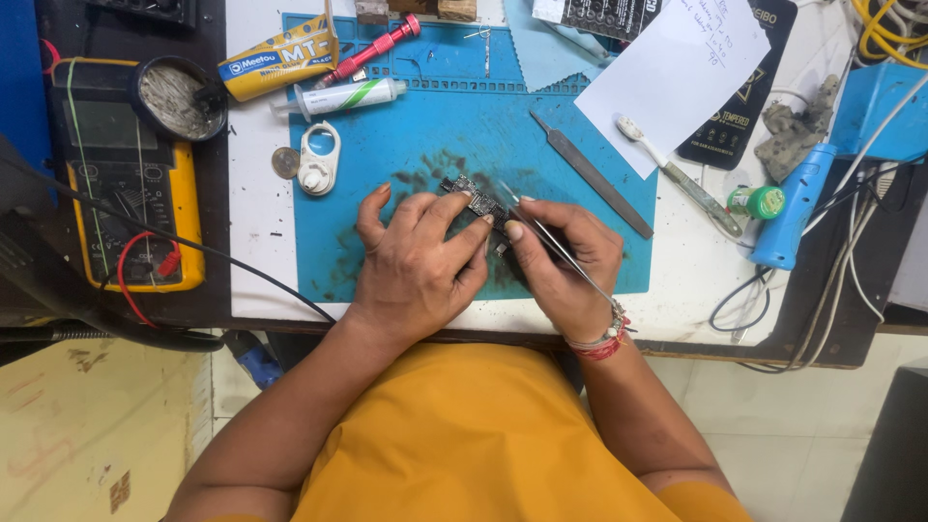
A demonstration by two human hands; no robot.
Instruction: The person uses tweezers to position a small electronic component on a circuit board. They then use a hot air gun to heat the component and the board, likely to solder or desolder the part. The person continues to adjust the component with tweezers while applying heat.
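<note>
Left hand (418, 253) is pinning the small circuit board (474, 198) flat at mat (387, 232) centre, grip closed on its edges, right hand (561, 261) pinching tweezers (556, 246) at 4 o'clock; light, stiff, fragile, so edge-hold only.

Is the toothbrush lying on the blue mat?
No, the toothbrush lies on the white table right of the blue mat.

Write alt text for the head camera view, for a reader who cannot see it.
Seen from above, a person's left hand steadies a small circuit board on a blue work mat while the right hand holds fine tweezers to it. A yellow multimeter, syringe and flat metal tool lie around.
</note>
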